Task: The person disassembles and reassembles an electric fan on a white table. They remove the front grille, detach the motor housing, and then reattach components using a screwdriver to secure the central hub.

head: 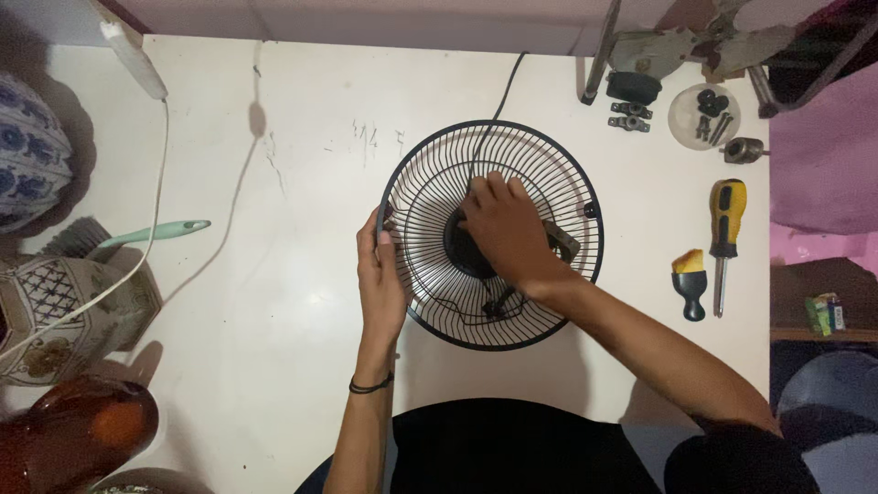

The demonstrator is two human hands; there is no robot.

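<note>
A round black wire fan guard (430, 174) lies on the white table (274, 302), with a black motor hub (457, 249) at its centre. My left hand (378, 274) grips the guard's left rim. My right hand (505, 229) reaches inside the guard, its fingers curled over the hub; whatever is under the palm is hidden. A black cord (508, 87) runs from the guard toward the table's far edge.
Right of the guard lie a yellow-and-black screwdriver (724, 233) and a short yellow-and-black tool (690, 279). A small white dish (702, 116) holds screws and black parts. A mint-handled brush (146, 234), a white cable (137, 256) and patterned vases (64, 311) stand left.
</note>
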